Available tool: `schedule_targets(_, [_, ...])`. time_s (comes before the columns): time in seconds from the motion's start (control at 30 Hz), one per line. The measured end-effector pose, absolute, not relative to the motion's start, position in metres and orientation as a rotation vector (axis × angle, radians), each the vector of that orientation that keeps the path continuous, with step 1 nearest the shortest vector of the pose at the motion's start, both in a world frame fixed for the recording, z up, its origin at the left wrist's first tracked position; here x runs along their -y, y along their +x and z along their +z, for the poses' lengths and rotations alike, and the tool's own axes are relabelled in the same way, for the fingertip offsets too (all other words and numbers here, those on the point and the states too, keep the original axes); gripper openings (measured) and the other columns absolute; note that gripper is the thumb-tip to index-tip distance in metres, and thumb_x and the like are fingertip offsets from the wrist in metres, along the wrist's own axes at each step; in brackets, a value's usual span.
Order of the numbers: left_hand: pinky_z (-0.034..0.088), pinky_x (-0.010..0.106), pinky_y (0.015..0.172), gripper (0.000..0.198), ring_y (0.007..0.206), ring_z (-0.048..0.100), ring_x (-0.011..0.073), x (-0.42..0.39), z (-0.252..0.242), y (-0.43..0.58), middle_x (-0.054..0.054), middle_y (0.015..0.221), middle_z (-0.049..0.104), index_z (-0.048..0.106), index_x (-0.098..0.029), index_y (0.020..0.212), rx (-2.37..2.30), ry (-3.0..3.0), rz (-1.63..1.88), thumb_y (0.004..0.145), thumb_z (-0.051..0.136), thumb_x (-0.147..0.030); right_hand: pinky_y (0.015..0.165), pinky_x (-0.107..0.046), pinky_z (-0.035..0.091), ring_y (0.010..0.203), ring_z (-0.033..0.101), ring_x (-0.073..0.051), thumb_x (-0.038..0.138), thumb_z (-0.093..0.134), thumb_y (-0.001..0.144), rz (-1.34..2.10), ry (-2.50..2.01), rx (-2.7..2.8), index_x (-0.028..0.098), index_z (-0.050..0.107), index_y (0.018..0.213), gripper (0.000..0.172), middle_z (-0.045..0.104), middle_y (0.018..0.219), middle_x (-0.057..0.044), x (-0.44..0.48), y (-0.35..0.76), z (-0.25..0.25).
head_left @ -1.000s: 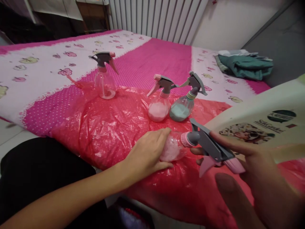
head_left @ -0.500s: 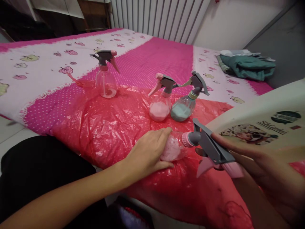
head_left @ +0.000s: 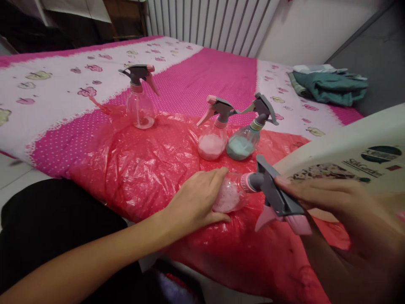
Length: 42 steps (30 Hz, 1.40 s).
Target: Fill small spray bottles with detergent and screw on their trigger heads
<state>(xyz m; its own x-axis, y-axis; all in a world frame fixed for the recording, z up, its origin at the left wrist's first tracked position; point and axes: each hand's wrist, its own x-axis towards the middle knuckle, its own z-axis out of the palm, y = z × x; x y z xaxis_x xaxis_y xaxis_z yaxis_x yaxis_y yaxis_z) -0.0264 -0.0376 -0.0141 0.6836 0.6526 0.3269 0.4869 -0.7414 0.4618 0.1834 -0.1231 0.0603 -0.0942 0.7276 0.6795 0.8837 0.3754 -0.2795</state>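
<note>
My left hand (head_left: 194, 198) is wrapped round the clear body of a pink spray bottle (head_left: 230, 193), which lies tilted on a red plastic sheet (head_left: 142, 169). Foamy pinkish liquid shows inside it. Its grey and pink trigger head (head_left: 278, 192) points right, and my right hand (head_left: 357, 211) grips that head with a finger along the top; the underside fingers are partly hidden. Just beyond stand another pink spray bottle (head_left: 211, 145) and a green spray bottle (head_left: 242, 145), both with foam inside. Farther left, a third pink spray bottle (head_left: 139, 109) stands upright, nearly empty.
A large white jug (head_left: 341, 147) with a printed label stands close at the right, beside my right hand. Folded green cloth (head_left: 335, 86) lies at the back right of the pink and white patterned bed (head_left: 209, 76). Behind is a slatted white headboard (head_left: 209, 23).
My right hand has shifted its hold on the trigger head, its finger now farther along the top. The head has turned and moved slightly left. My left hand stays round the body.
</note>
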Motion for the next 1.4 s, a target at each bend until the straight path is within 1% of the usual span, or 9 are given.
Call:
schedule_targets(0.1, [0.054, 0.055, 0.105, 0.099, 0.128, 0.065, 0.0392, 0.039, -0.013, -0.027, 0.016, 0.145, 0.061, 0.029, -0.026, 0.156, -0.925, 2.535, 0.672, 0.08, 0.087, -0.052, 0.103, -0.031, 0.052, 0.122, 0.063, -0.018, 0.023, 0.06, 0.103, -0.101, -1.386, 1.901, 0.034, 0.067, 0.125, 0.025, 0.063, 0.135, 0.003, 0.121, 0.184, 0.064])
schedule_targets(0.2, [0.054, 0.053, 0.106, 0.101, 0.128, 0.065, 0.039, 0.04, -0.014, -0.027, 0.017, 0.145, 0.062, 0.03, -0.024, 0.157, -0.927, 2.537, 0.683, 0.079, 0.088, -0.052, 0.114, -0.031, 0.046, 0.132, 0.058, -0.018, 0.02, 0.056, 0.103, 0.0, -1.351, 1.893, 0.029, 0.063, 0.129, 0.028, 0.061, 0.139, 0.003, 0.121, 0.184, 0.059])
schedule_targets(0.4, [0.054, 0.052, 0.106, 0.106, 0.128, 0.065, 0.038, 0.039, -0.016, -0.027, 0.017, 0.145, 0.061, 0.026, -0.024, 0.158, -0.932, 2.56, 0.678, 0.077, 0.088, -0.055, 0.11, -0.009, 0.038, 0.125, 0.058, -0.003, 0.011, 0.05, 0.095, 0.011, -1.301, 1.924, 0.029, 0.06, 0.132, 0.042, 0.064, 0.13, 0.01, 0.117, 0.188, 0.047])
schedule_targets(0.53, [0.052, 0.053, 0.108, 0.1, 0.129, 0.064, 0.0389, 0.038, -0.016, -0.027, 0.017, 0.147, 0.06, 0.026, -0.024, 0.158, -0.919, 2.539, 0.675, 0.082, 0.082, -0.059, 0.109, -0.011, 0.043, 0.124, 0.06, -0.006, 0.011, 0.051, 0.095, -0.018, -1.261, 1.928, 0.026, 0.059, 0.127, 0.036, 0.065, 0.128, 0.007, 0.114, 0.187, 0.05])
schedule_targets(0.67, [0.054, 0.054, 0.104, 0.107, 0.125, 0.065, 0.04, 0.037, -0.016, -0.026, 0.019, 0.143, 0.062, 0.027, -0.021, 0.156, -0.872, 2.559, 0.693, 0.076, 0.085, -0.063, 0.099, -0.017, 0.053, 0.112, 0.066, -0.01, 0.016, 0.052, 0.097, -0.069, -1.274, 1.939, 0.025, 0.061, 0.115, 0.022, 0.067, 0.118, 0.006, 0.115, 0.186, 0.052])
schedule_targets(0.83, [0.054, 0.056, 0.106, 0.107, 0.129, 0.063, 0.0411, 0.038, -0.014, -0.026, 0.019, 0.147, 0.059, 0.028, -0.022, 0.155, -0.899, 2.538, 0.675, 0.075, 0.088, -0.06, 0.093, -0.021, 0.052, 0.112, 0.064, -0.01, 0.015, 0.055, 0.096, -0.097, -1.298, 1.887, 0.029, 0.065, 0.121, 0.03, 0.066, 0.116, 0.004, 0.114, 0.184, 0.053])
schedule_targets(1.03, [0.052, 0.057, 0.109, 0.096, 0.132, 0.061, 0.0422, 0.039, -0.012, -0.026, 0.02, 0.148, 0.058, 0.032, -0.02, 0.154, -0.911, 2.492, 0.653, 0.081, 0.085, -0.055, 0.112, -0.029, 0.045, 0.14, 0.05, -0.014, 0.014, 0.048, 0.101, -0.09, -1.311, 1.949, 0.029, 0.064, 0.127, 0.034, 0.052, 0.15, 0.003, 0.114, 0.184, 0.059])
schedule_targets(1.23, [0.052, 0.058, 0.107, 0.106, 0.13, 0.063, 0.0417, 0.036, -0.017, -0.027, 0.021, 0.146, 0.06, 0.028, -0.022, 0.156, -0.869, 2.51, 0.706, 0.076, 0.087, -0.06, 0.117, -0.022, 0.043, 0.136, 0.053, -0.011, 0.014, 0.047, 0.104, 0.071, -1.292, 1.944, 0.031, 0.061, 0.137, 0.039, 0.058, 0.143, 0.007, 0.117, 0.189, 0.059])
schedule_targets(1.4, [0.052, 0.058, 0.107, 0.105, 0.132, 0.061, 0.0415, 0.036, -0.019, -0.027, 0.02, 0.147, 0.058, 0.028, -0.023, 0.157, -0.864, 2.487, 0.711, 0.078, 0.086, -0.059, 0.113, -0.022, 0.046, 0.135, 0.054, -0.01, 0.019, 0.047, 0.107, 0.068, -1.285, 1.963, 0.031, 0.062, 0.132, 0.032, 0.059, 0.142, 0.006, 0.115, 0.19, 0.061])
